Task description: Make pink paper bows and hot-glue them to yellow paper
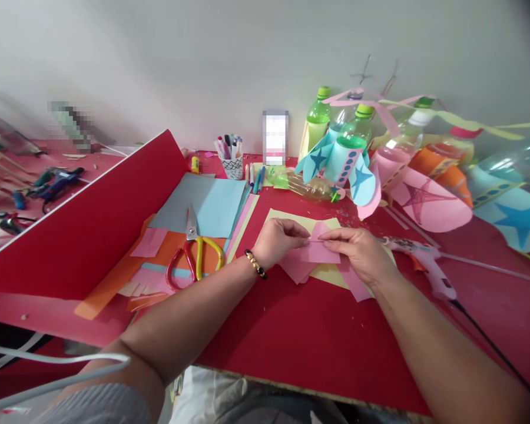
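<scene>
The left hand (283, 242) and right hand (363, 250) pinch pink paper (320, 253) near ten and two o'clock — likely light, easily creased, best held by edges.

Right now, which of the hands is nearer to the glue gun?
Right: the right hand is close by the glue gun, on its left; the left hand is farther left.

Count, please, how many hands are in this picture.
2: the left hand and, beside it, the right hand, both pinching pink paper over the yellow sheet. No others show.
</scene>
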### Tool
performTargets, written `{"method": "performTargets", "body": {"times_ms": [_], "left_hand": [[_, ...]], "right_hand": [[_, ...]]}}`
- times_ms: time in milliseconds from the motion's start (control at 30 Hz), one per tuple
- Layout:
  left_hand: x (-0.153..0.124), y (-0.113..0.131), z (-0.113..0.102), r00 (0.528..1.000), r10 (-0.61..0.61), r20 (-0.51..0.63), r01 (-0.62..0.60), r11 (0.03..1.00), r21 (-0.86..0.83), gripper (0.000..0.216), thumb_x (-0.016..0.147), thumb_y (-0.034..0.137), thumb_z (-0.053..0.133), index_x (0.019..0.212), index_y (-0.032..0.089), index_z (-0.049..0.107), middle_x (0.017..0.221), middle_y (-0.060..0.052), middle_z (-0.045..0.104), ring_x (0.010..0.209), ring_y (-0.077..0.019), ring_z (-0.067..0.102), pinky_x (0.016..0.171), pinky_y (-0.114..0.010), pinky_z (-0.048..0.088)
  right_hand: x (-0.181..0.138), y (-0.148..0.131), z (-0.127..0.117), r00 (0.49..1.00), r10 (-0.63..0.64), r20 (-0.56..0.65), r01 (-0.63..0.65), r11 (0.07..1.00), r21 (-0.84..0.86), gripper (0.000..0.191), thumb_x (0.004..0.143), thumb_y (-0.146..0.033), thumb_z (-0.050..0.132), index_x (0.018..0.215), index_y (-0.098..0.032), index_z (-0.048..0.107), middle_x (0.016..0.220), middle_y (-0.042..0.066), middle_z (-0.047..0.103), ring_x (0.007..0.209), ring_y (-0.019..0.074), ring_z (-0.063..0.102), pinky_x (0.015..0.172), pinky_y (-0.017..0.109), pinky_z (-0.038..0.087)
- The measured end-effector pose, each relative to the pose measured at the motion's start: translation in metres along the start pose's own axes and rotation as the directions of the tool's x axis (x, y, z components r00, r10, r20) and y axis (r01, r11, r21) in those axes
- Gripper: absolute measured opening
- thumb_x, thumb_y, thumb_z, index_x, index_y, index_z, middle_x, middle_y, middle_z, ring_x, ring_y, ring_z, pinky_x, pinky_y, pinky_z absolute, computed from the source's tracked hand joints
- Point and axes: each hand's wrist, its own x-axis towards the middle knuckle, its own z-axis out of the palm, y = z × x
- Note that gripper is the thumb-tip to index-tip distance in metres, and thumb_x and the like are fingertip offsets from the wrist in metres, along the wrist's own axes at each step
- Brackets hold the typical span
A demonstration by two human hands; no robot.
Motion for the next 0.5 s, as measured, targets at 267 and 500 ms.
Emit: {"method": "performTargets", "body": {"times_ms": [267, 500], "left_hand": [[0.0005, -0.0019, -0.0008, 1.0, 0.017, -0.007, -0.017, 0.999, 0.037, 0.015, 0.061, 0.018, 0.076, 0.072, 0.012, 0.069, 0.064, -0.001, 0.064, 0.058, -0.0082, 0.056, 0.054, -0.019, 0.044], [-0.0006, -0.0011, 0.0005, 0.999, 0.03, -0.011, -0.029, 0.996, 0.082, 0.013, 0.063, 0.018, 0.075, 0.072, 0.012, 0.07, 0.067, -0.002, 0.065, 0.06, -0.0089, 0.057, 0.056, -0.02, 0.046]], "right_hand": [[-0.0006, -0.0002, 0.0005, 1.0, -0.014, 0.018, 0.015, 0.998, -0.061, 0.022, 0.07, -0.038, 0.072, 0.084, -0.021, 0.076, 0.088, 0.004, 0.075, 0.084, 0.0211, 0.065, 0.081, 0.033, 0.047], [0.0009, 0.0063, 0.0005, 0.996, 0.076, 0.047, -0.074, 0.996, -0.041, 0.027, 0.067, -0.041, 0.074, 0.082, -0.019, 0.074, 0.074, 0.003, 0.071, 0.066, 0.0169, 0.059, 0.064, 0.03, 0.046]]}}
